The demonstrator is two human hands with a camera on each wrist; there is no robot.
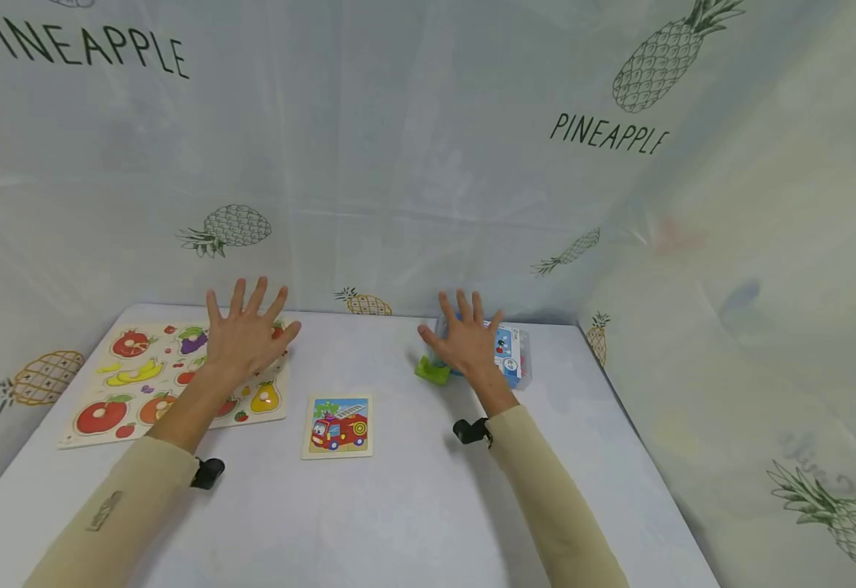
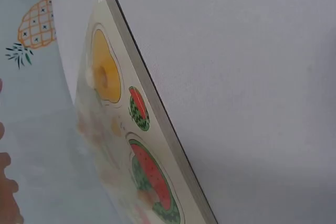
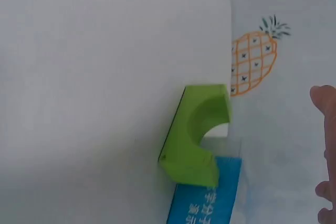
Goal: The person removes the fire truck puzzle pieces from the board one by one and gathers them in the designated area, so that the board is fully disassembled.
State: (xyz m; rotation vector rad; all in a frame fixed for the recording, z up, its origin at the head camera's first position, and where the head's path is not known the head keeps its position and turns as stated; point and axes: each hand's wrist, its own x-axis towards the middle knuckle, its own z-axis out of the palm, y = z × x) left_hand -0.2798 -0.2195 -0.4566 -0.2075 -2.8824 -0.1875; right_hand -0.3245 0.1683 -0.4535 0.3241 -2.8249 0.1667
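My left hand (image 1: 244, 339) hovers with spread fingers over a wooden fruit puzzle board (image 1: 134, 376) and holds nothing. Pictured on the board are a pear (image 2: 106, 66) and a watermelon slice (image 2: 153, 174). Fingers spread likewise, my right hand (image 1: 468, 336) is above a clear plastic box (image 1: 523, 359) with a blue label, hiding part of it. Beside that box lies a green block with a curved notch (image 3: 191, 140). Between the two hands, closer to me, rests a small fire truck puzzle (image 1: 338, 426).
All of this lies on a white table (image 1: 399, 523). A pale curtain (image 1: 413, 163) printed with pineapples hangs behind the table and along its right side. Each wrist carries a small black camera.
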